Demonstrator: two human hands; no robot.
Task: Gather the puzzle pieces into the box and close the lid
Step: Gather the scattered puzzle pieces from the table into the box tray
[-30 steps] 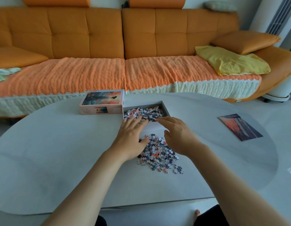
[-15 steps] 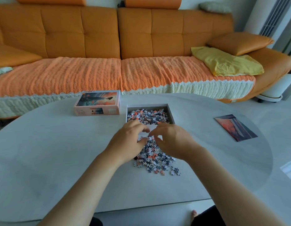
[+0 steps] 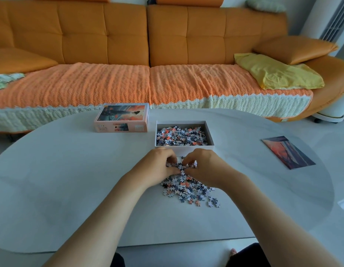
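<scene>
One lid [image 3: 122,118] is lying picture-side up at the upper left of the bench [image 3: 70,180], with a sofa [image 3: 128,45] running behind it. Just right of the lid, one open box [image 3: 183,149] is sitting at centre frame, many pieces [image 3: 181,136] already filling it. Below the box, one loose pile [image 3: 188,187] is spreading over the bench, just short of the box's near wall. Two hands are meeting over the pile's top edge. The left hand [image 3: 157,166] is reaching in from the lower left and the right hand [image 3: 207,168] from the lower right. The fingers [image 3: 170,158] of both are curling inward, knuckles up and tips nearly touching, clutching a clump of the pile between them. One picture card [image 3: 287,152] is lying flat at the right.
</scene>
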